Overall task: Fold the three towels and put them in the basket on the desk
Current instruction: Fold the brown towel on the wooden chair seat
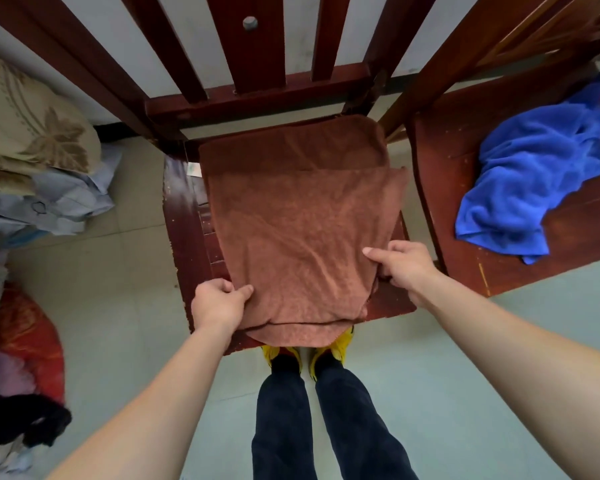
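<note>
**Hands on the brown towel, first fold under way**

Both hands work the near end of the brown towel [302, 233] spread on the middle chair [184, 216]. At 7 o'clock of the cloth the left hand [217, 303] pinches its edge, thumb on top and fingers curled under. At 4 o'clock the right hand [400, 268] grips the other corner, forefinger stretched flat across the fabric.

The towel looks doubled over once, its far layer showing at 12 o'clock, so I judge folding has barely begun. At 3 o'clock a blue towel [530, 174] lies crumpled and unfolded on the next chair [440, 161]. Nothing is in a basket yet.

No third towel, basket or tabletop is in view. Bedding at 9 o'clock is cut off, and the towel's near hem overhangs the seat.
</note>
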Action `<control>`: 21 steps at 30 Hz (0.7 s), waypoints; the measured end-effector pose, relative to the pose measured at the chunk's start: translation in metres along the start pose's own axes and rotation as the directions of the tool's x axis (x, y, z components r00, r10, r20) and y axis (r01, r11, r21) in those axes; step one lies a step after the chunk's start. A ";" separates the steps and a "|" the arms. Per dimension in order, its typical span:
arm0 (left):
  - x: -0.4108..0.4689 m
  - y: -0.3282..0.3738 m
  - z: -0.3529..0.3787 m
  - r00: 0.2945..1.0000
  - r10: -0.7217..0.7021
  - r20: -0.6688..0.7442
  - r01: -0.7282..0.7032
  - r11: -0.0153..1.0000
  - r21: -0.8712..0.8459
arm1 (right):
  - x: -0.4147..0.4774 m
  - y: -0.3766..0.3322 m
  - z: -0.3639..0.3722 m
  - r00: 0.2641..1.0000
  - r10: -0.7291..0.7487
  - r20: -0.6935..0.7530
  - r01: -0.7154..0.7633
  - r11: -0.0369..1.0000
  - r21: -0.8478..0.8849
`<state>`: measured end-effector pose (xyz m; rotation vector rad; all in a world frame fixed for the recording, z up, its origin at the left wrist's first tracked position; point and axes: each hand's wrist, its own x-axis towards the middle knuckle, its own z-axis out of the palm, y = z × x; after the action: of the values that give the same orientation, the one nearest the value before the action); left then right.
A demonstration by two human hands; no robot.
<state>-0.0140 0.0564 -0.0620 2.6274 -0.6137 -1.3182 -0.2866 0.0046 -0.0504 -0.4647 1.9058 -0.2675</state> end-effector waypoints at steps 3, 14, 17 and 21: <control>-0.009 -0.012 0.002 0.999 -0.008 0.042 0.009 0.999 -0.036 | -0.004 0.011 0.007 0.988 -0.123 -0.098 0.124 0.992 0.000; -0.030 -0.010 -0.042 0.955 -0.020 0.296 0.156 0.882 -0.445 | -0.018 -0.019 -0.048 0.980 -0.183 -0.073 0.195 0.956 0.222; -0.027 0.025 -0.054 0.961 0.060 0.268 0.102 0.829 -0.550 | -0.005 -0.052 -0.055 0.955 -0.269 -0.127 0.291 0.933 0.213; 0.004 0.072 -0.059 0.979 0.111 0.169 0.019 0.780 -0.626 | 0.022 -0.093 -0.050 0.961 -0.265 -0.079 0.276 0.914 0.297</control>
<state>0.0135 -0.0138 -0.0073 1.9419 -0.1939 -1.4611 -0.3218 -0.0898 -0.0133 -0.5150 1.7923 -0.7481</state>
